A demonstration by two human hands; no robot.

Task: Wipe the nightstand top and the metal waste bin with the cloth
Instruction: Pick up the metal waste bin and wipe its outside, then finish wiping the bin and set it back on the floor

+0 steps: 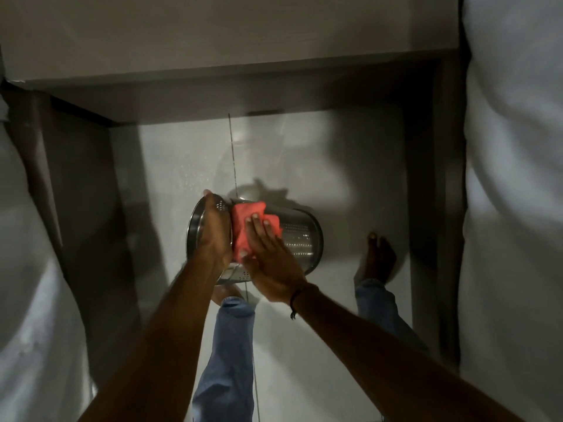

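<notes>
A perforated metal waste bin (pixel 300 236) is held on its side above the floor, with its open mouth to the left. My left hand (pixel 213 233) grips the bin's rim from above. A red cloth (pixel 243 229) lies on the bin's wall, and my right hand (pixel 268 257) presses flat on it with the fingers spread. The nightstand top (pixel 213 35) runs across the upper part of the view, a pale grey slab.
White bedding (pixel 515 178) rises on the right, and more white fabric (pixel 24 269) fills the left. The nightstand's side panels stand on either side of the pale tiled floor (pixel 304 345). My bare feet and jeans legs are below the bin.
</notes>
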